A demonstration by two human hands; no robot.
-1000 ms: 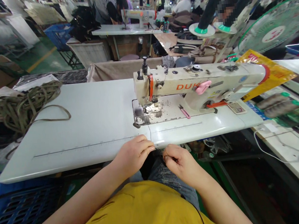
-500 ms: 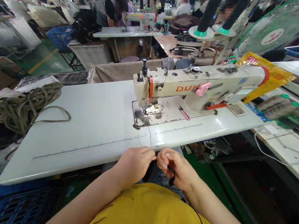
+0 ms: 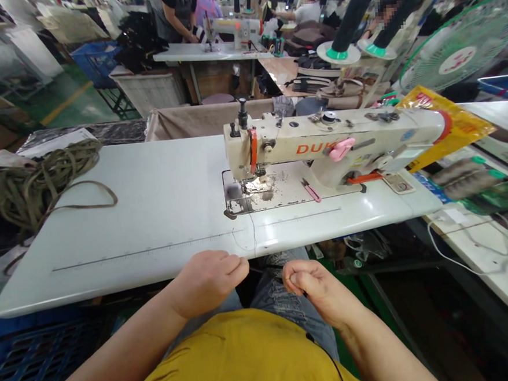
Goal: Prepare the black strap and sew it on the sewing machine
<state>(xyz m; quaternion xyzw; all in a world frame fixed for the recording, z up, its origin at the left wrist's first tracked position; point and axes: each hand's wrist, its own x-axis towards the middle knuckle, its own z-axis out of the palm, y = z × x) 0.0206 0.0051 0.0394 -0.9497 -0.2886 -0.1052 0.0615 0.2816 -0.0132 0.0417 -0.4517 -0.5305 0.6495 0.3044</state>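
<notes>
My left hand and my right hand are both closed in a pinch just below the front edge of the white sewing table, over my lap. A thin dark strand stretches between them. What exactly it is I cannot make out. A cream sewing machine stands on the table ahead, its needle area straight beyond my hands. A dark line runs from the needle plate to the table's front edge.
A tangle of olive cord lies at the table's left end. Pink snips rest beside the machine base. A fan, thread cones and a yellow packet stand right. A blue crate sits lower left. People work at a far table.
My hands have dropped from the table edge toward my lap and moved apart, drawing the dark strand taut between them.
</notes>
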